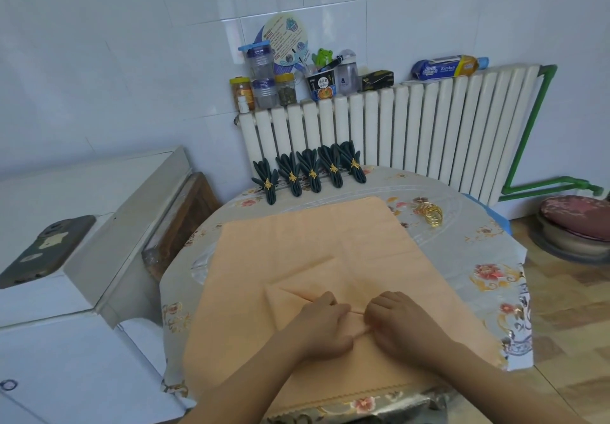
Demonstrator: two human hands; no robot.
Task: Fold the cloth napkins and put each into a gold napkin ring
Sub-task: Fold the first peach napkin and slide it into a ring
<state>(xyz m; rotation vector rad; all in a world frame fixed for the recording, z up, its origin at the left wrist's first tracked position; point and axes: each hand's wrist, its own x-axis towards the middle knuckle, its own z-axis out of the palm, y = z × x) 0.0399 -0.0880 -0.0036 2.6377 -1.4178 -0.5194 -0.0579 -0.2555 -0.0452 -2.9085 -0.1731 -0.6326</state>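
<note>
A peach cloth napkin (307, 242) lies spread over the round table, with its near part gathered into narrow pleats. My left hand (325, 323) and my right hand (401, 323) sit side by side on the pleats, and each pinches a fold between curled fingers and thumb. At the table's far edge several dark green napkins (312, 171) stand in a row, each held in a gold napkin ring. A small heap of loose gold napkin rings (430, 214) lies at the far right of the table, apart from the cloth.
The table wears a floral tablecloth (488, 278). A white radiator (412, 126) behind it carries jars, cups and a wrap roll. A white cabinet (82, 258) with a phone (43, 248) on it stands at the left. A cushioned stool (577, 222) sits at the right.
</note>
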